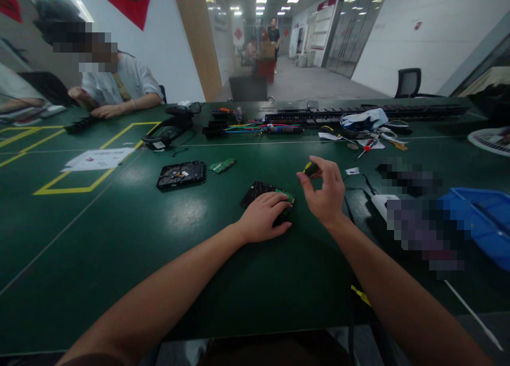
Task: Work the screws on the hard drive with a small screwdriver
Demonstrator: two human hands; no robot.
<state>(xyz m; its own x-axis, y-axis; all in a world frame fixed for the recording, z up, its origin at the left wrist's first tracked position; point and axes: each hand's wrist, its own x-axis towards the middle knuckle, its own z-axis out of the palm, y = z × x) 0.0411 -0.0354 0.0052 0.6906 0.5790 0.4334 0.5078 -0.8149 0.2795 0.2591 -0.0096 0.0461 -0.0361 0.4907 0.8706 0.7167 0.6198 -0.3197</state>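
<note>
A black hard drive (pixel 255 192) with a green circuit board (pixel 290 196) at its right end lies on the green table. Over it rests my left hand (pixel 264 216), fingers together on the board and thumb along the near edge, covering part of both. My right hand (pixel 324 193) pinches a screwdriver (pixel 310 168) by its yellow and dark handle; the thin shaft points down and left to the board's right edge. Further left lie a second black drive (pixel 181 175) and a separate green board (pixel 223 166), neither touched by my hands.
The green table (pixel 191 281) carries a paper sheet (pixel 98 159), a black device (pixel 169 128), bundled wires and tools (pixel 263 128), white-blue gloves (pixel 364 119), a red screwdriver (pixel 366 149) and a blue bin (pixel 484 222). A person (pixel 119 84) sits at the far left; others are further back.
</note>
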